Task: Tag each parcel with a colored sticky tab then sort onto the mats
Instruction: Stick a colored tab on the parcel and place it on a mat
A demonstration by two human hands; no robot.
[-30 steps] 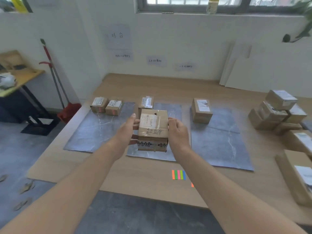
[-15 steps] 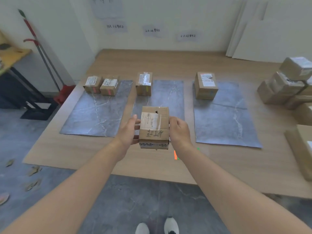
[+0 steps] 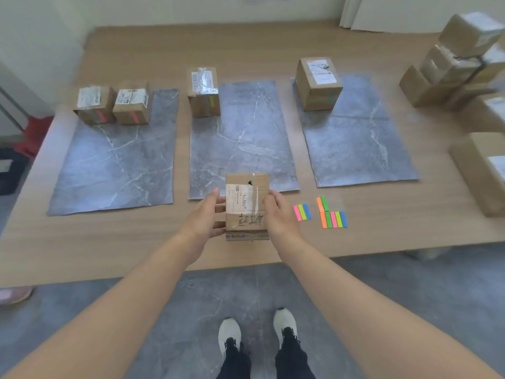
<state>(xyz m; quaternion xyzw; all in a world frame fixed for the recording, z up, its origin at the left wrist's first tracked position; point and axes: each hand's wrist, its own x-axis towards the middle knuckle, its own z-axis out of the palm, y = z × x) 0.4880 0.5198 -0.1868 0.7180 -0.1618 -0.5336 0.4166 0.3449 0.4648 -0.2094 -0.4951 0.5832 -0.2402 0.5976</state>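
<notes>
Near the table's [image 3: 109,242] front edge, left hand [image 3: 203,221] and right hand [image 3: 278,217] clasp the parcel [image 3: 247,206] before the middle mat [image 3: 240,138].

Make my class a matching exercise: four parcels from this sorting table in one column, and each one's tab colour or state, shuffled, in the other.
Column 1
1 leftmost parcel
2 middle-mat parcel
3 right-mat parcel
4 nearest parcel

Column 2
A gripped by left hand and right hand
B bluish tab
C pink tab
D yellow-green tab

Pairs: 1-C, 2-D, 3-B, 4-A
</notes>
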